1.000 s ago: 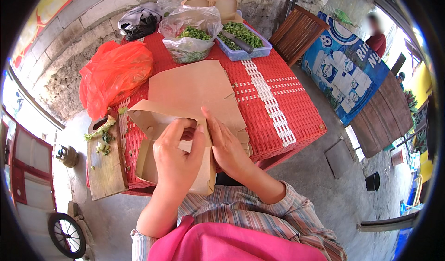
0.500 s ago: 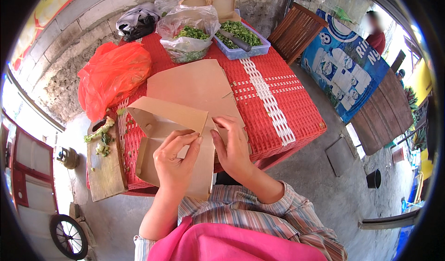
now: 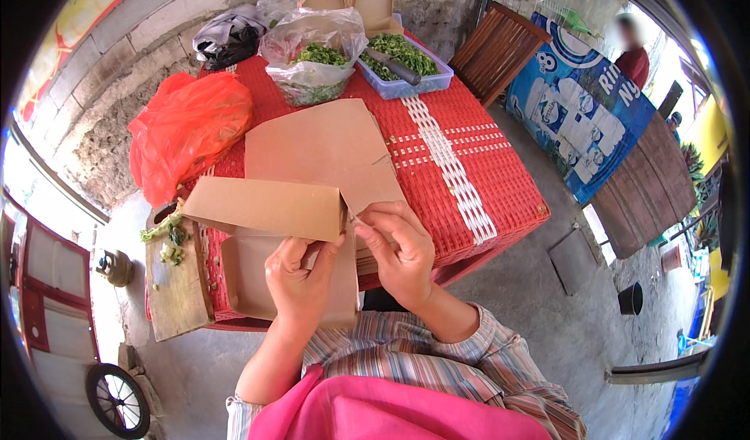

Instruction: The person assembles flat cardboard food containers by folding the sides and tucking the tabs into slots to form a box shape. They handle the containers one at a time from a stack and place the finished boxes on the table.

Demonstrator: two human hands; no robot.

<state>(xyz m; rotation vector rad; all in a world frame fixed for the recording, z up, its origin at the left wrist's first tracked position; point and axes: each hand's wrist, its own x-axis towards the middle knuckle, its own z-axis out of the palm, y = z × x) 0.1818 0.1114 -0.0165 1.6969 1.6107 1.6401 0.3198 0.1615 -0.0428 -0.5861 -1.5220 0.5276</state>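
Note:
A brown cardboard food box (image 3: 266, 208), partly folded, is held over the near edge of the red woven table (image 3: 461, 170). Its long side panel stands raised toward me, and another part of it lies lower down on the left. My left hand (image 3: 301, 276) pinches the box near its right corner, thumb and fingers closed on the board. At that same corner my right hand (image 3: 400, 248) grips a small end flap between thumb and fingertips. Behind the box lies a stack of flat cardboard sheets (image 3: 320, 143).
A red plastic bag (image 3: 187, 131) sits at the left, by a wooden cutting board (image 3: 176, 295) with vegetable scraps. Farther back are a clear bag of chopped greens (image 3: 316, 69) and a blue tub (image 3: 414, 88) of greens with a knife (image 3: 394, 66). A wooden chair (image 3: 500, 53) stands at right.
The box's raised panel has tilted and swung left and down, showing more of its face. My right hand has come slightly lower and right, holding the corner flap.

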